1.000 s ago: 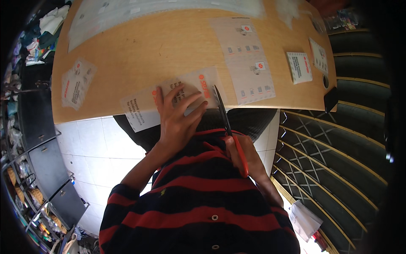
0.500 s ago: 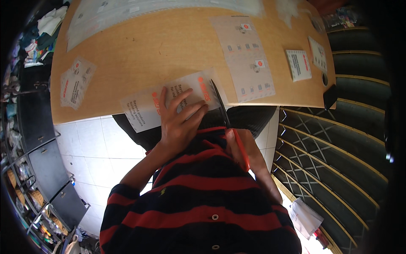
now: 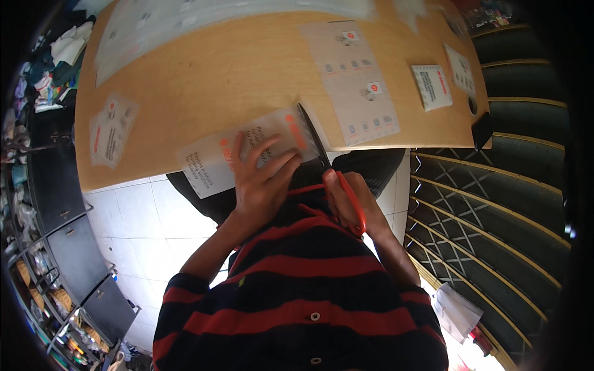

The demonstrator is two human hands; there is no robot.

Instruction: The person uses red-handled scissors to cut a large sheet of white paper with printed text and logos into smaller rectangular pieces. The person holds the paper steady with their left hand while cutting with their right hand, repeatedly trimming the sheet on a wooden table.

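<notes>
My left hand point(image 3: 263, 176) lies with spread fingers on a translucent white printed sheet point(image 3: 207, 167), at the near edge of the table. The sheet carries orange and dark print, and part of it overhangs the edge above my lap. In my right hand point(image 3: 356, 198) is a pair of scissors point(image 3: 316, 134) with dark blades and orange-red handles. The blades point away from me, along the sheet's right side. Whether they are fully closed is hard to make out. My fingers partly cover the handles.
A longer printed sheet point(image 3: 352, 83) lies right of centre on the wooden table point(image 3: 204, 80). Small printed packets point(image 3: 432, 88) rest farther right, and a cut piece point(image 3: 112, 131) lies left. Plastic sheeting point(image 3: 216, 15) spans the far side. Cabinets point(image 3: 74, 238) stand left, a folding metal gate point(image 3: 482, 204) right.
My right hand and the scissors have moved slightly forward, away from me, along the sheet. My left hand stays spread on it. The whole view has tilted a little.
</notes>
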